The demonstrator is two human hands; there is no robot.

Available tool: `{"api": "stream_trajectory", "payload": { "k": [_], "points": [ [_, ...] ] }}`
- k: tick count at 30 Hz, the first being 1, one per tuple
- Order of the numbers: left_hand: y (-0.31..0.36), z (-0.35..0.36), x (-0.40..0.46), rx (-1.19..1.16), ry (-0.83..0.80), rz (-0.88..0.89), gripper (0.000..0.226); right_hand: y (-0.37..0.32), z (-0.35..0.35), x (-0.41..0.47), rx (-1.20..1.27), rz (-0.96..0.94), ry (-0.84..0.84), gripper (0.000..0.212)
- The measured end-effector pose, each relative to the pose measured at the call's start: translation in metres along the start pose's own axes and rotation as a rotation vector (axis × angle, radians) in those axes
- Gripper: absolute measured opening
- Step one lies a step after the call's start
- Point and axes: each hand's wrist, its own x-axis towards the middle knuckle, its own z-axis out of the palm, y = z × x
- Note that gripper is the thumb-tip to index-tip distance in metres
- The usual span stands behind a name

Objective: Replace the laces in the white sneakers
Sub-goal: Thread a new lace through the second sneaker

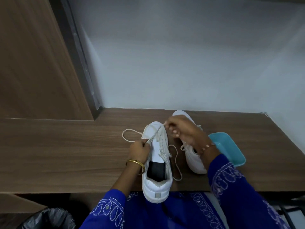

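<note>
A white sneaker [156, 184] lies on the wooden desk [66, 154], toe away from me, heel over the front edge. An off-white lace [130, 135] runs through its eyelets and loops out to the left and right. My left hand [140, 150] pinches the lace at the shoe's left side. My right hand [179, 129] pinches the other lace end above the toe. A second white sneaker [193, 161] lies to the right, partly hidden under my right wrist.
A turquoise tray [229, 147] sits at the right beside the second sneaker. A wooden panel [33, 63] rises at the left, a pale wall behind the desk. A black bin bag [49, 219] is below the desk's front left.
</note>
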Motion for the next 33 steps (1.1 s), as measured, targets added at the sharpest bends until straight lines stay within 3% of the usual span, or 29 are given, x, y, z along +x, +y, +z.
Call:
{"api": "stream_trajectory", "payload": {
  "k": [2,4,6,9,11,13,16,19,24,28,31,33],
  "points": [
    [0.0,0.0,0.0,-0.009,-0.012,-0.011,0.022,-0.014,-0.018,-0.011,0.308,-0.048,-0.151,0.026],
    [-0.001,-0.001,0.0,-0.028,-0.038,-0.01,0.022,-0.023,-0.029,-0.018,0.294,-0.09,-0.284,0.024],
    [-0.001,0.0,0.0,-0.042,-0.051,-0.005,0.028,-0.022,-0.036,-0.021,0.007,-0.022,-0.341,0.026],
    [-0.005,0.001,0.0,-0.066,-0.075,-0.02,0.023,-0.012,-0.027,-0.018,-0.635,0.195,-0.404,0.023],
    [-0.01,0.001,0.003,-0.146,-0.075,-0.041,0.023,0.003,-0.019,-0.007,-0.844,0.276,-0.305,0.029],
    [-0.012,-0.001,0.004,-0.208,-0.07,-0.073,0.025,0.023,-0.012,0.006,-0.818,0.252,-0.123,0.03],
    [-0.013,-0.001,0.007,-0.192,-0.07,-0.068,0.024,0.048,-0.001,0.02,-0.753,0.088,0.074,0.017],
    [-0.015,0.001,0.009,-0.166,-0.062,-0.039,0.022,0.059,0.015,0.024,-0.87,-0.104,0.181,0.008],
    [-0.013,-0.001,0.006,-0.24,-0.076,-0.042,0.026,0.066,0.031,0.025,-1.151,-0.285,0.22,0.019],
    [-0.013,-0.002,0.004,-0.265,-0.067,-0.062,0.027,0.068,0.042,0.033,-1.404,-0.352,0.239,0.015],
    [-0.01,-0.003,0.002,-0.271,-0.077,-0.055,0.021,0.063,0.04,0.033,-1.41,-0.335,0.226,0.016],
    [-0.009,-0.002,0.003,-0.224,-0.063,-0.029,0.022,0.056,0.034,0.03,-1.226,-0.31,0.274,0.014]
  ]
}}
